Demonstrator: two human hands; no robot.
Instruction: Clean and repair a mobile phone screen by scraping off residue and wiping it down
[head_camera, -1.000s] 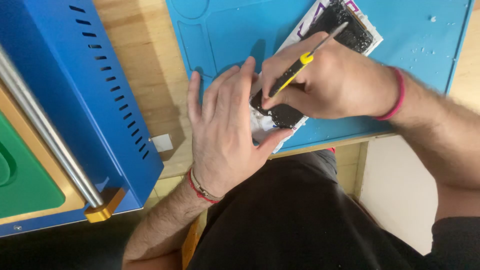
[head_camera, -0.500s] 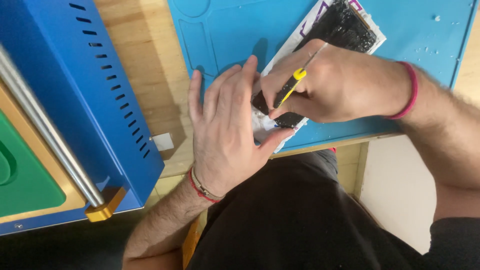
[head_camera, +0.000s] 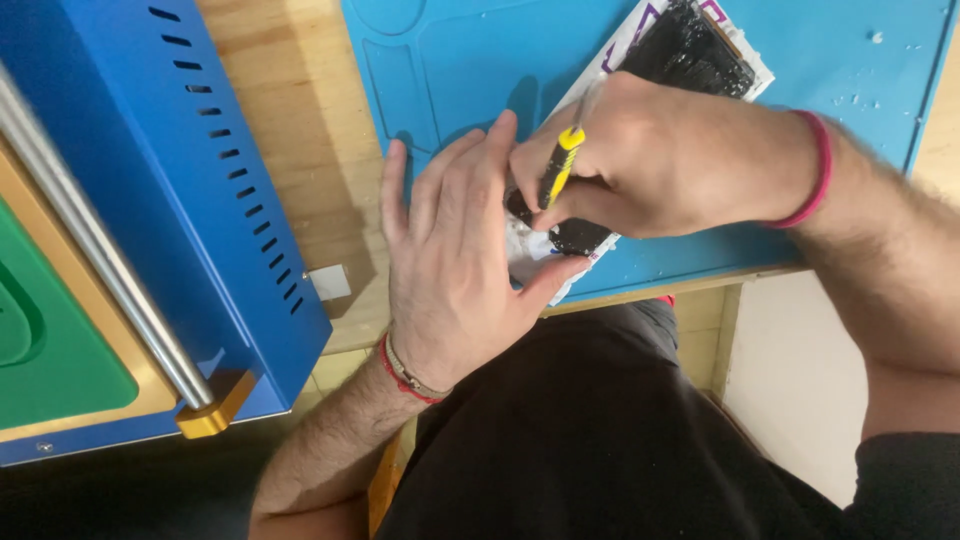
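Pinning device (head_camera: 575, 238) flat on mat (head_camera: 460, 60): left hand (head_camera: 455, 265) open, fingers spread, palm down, thumb hooked at near edge, steadying. Right hand (head_camera: 660, 160) just beyond, fingers curled tight round screwdriver (head_camera: 558, 172); tip hidden under fingers. Blue machine (head_camera: 150, 200) well left of left hand.

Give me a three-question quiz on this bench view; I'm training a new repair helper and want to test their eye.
1. True or false: the right hand holds a screwdriver with a yellow and black handle.
2. What does the left hand rest on? A) the blue machine B) the device on the blue mat C) the metal rod
3. What colour is the band on the right wrist?

Key: 1 true; 2 B; 3 pink.
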